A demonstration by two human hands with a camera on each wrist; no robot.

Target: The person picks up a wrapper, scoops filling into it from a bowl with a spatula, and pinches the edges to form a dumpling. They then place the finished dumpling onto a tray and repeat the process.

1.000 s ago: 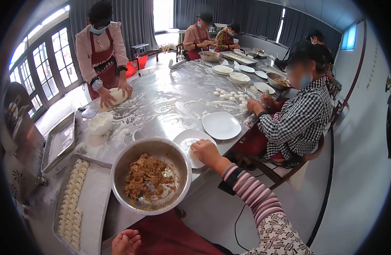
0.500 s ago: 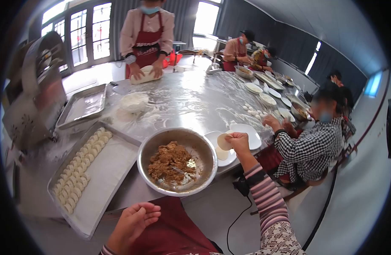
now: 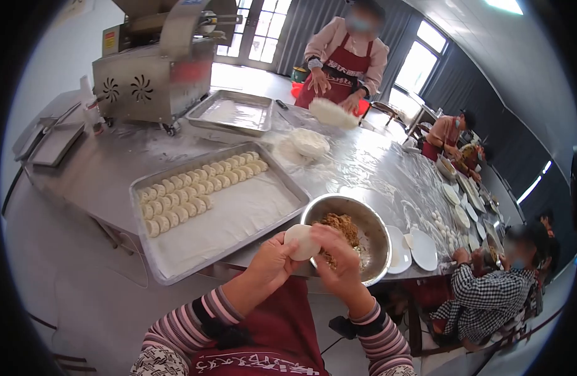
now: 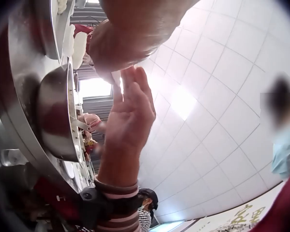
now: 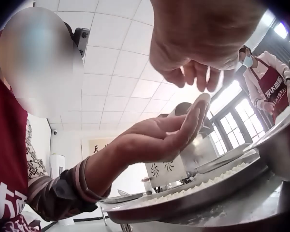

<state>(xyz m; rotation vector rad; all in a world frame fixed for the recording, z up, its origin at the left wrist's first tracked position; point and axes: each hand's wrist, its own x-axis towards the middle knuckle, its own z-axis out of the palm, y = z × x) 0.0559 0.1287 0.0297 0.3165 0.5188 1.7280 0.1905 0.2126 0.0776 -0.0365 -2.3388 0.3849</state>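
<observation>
A round white dumpling wrapper (image 3: pixel 300 242) lies across the fingers of my left hand (image 3: pixel 271 262), with the thumb at its near edge. In the right wrist view the left palm faces up and the wrapper's pale edge (image 5: pixel 203 99) shows at the fingertips. My right hand (image 3: pixel 342 266), blurred, is close beside the wrapper with fingers extended and nothing seen in them. Just beyond the hands stands a steel bowl (image 3: pixel 379 250) of brown minced filling (image 3: pixel 340 227), partly hidden by the right hand. A metal tray (image 3: pixel 238 241) to the left bears rows of folded dumplings (image 3: pixel 176 197).
White plates (image 3: pixel 424 249) stand right of the bowl. Behind the dumpling tray are a floury dough mound (image 3: pixel 308 143), another metal tray (image 3: pixel 232 113) and a steel machine (image 3: pixel 157 81). Across the table a person (image 3: pixel 345 56) handles dough (image 3: pixel 332 114); others sit along the right side.
My right hand has brought the wrapper from the plate to the left hand, which has risen and now holds it. The head view has swung left toward the dumpling tray.
</observation>
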